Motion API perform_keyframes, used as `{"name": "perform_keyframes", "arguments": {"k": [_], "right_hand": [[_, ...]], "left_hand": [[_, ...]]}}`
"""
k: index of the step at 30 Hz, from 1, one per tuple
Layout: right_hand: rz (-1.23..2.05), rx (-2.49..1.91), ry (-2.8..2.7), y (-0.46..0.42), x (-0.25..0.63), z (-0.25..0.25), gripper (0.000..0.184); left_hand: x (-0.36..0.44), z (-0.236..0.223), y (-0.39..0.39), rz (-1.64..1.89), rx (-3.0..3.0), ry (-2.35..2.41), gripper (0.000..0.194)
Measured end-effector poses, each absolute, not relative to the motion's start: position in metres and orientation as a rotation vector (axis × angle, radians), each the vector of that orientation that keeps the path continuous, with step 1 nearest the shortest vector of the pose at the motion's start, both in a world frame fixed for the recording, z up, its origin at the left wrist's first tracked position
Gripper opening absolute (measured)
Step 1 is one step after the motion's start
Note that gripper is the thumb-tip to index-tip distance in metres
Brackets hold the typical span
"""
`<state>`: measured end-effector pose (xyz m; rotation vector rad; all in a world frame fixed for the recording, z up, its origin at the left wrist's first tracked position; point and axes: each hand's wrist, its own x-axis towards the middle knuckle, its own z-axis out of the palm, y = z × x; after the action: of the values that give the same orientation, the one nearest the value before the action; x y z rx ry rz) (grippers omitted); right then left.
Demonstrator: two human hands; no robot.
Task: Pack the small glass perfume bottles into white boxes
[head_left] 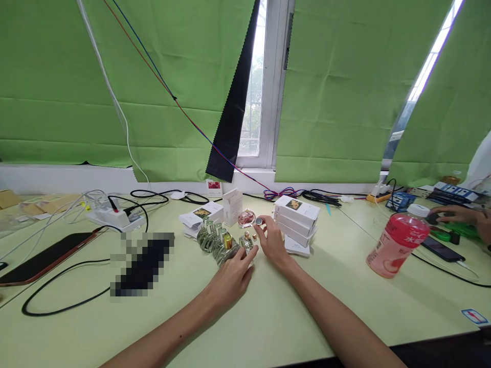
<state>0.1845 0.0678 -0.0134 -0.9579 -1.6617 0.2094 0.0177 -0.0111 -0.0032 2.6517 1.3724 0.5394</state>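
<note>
My right hand (271, 239) pinches a small round silver cap (258, 221) between thumb and fingertips. Just left of it, my left hand (235, 271) has its fingers closed around the lower part of a small clear perfume bottle (246, 240) with a gold-coloured neck. A tiny gold piece (254, 236) shows beside that bottle. Close to my left hand stands a group of several greenish glass bottles (207, 239), most with silver caps and one with a gold cap (227, 241). Behind my hands is a round bottle with pinkish contents (246, 218).
White boxes (297, 210) are stacked right of my right hand, others (201, 214) behind the bottles, and one stands upright (232, 207). A pink drink bottle (399, 245) stands at right, near another person's hand (456, 213). Cables and a power strip (125, 220) lie at left.
</note>
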Motion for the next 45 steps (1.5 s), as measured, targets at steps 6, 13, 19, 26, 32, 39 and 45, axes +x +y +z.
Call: {"name": "perform_keyframes", "arguments": {"k": [6,13,19,26,32,39,45], "right_hand": [[0.236,-0.943,-1.653,0.065,0.183,-0.013,0.019],[0.202,-0.961,-1.648,0.061,0.183,-0.007,0.025],[0.209,-0.958,-1.588,0.057,0.181,-0.005,0.028],[0.23,-0.976,-1.554,0.054,0.179,-0.004,0.02],[0.182,-0.96,-1.579,0.051,0.18,0.0,0.02],[0.149,-0.943,-1.589,0.048,0.179,0.002,0.024],[0.185,-0.895,-1.56,0.047,0.175,0.0,0.019]], "left_hand": [[0.018,-0.005,-0.01,0.563,2.652,1.366,0.049],[0.017,-0.004,-0.011,0.539,2.654,1.372,0.048],[0.016,-0.007,-0.009,0.547,2.649,1.371,0.048],[0.016,-0.007,-0.01,0.525,2.66,1.379,0.049],[0.017,-0.005,-0.01,0.483,2.664,1.385,0.05],[0.018,-0.003,-0.011,0.485,2.644,1.38,0.048],[0.018,-0.002,-0.012,0.463,2.666,1.38,0.049]]}}
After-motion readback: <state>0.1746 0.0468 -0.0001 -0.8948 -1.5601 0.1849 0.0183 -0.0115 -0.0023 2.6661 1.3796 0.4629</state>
